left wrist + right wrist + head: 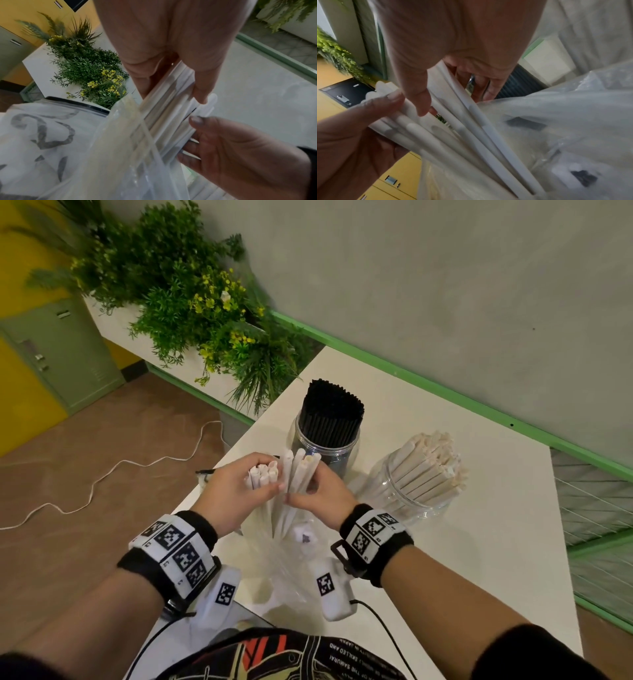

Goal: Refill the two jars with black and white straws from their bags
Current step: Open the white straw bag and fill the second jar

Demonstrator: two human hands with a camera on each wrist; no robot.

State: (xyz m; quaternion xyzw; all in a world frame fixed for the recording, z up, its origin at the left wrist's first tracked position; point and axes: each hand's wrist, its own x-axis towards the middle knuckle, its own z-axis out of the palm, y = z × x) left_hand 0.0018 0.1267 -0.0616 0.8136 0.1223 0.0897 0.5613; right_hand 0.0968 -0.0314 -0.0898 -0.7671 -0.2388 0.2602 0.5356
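A: What did the head camera catch that the wrist cameras missed?

B: The 2 jars on the white table [479, 542]. The jar of black straws [327, 428] stood at 12 o'clock from the hands, the jar of white straws [416, 484] at 2 o'clock, both packed full.

A: And the hands?

B: Together over the clear plastic bag [291, 570]. The left hand [236, 491] was curled round one bunch of white straws [263, 477]; the right hand [325, 491] pinched a second bunch [298, 470], lower ends down in the bag.

A: What did the wrist views add?

B: The left wrist view showed a printed bag [42, 135] at 8 o'clock. The right wrist view showed dark labels through the plastic.

A: Anything around?

B: A planter of greenery [191, 302] at 11 o'clock, a white cable [102, 474] on the floor at 9. The bag hid the straws' lower ends.
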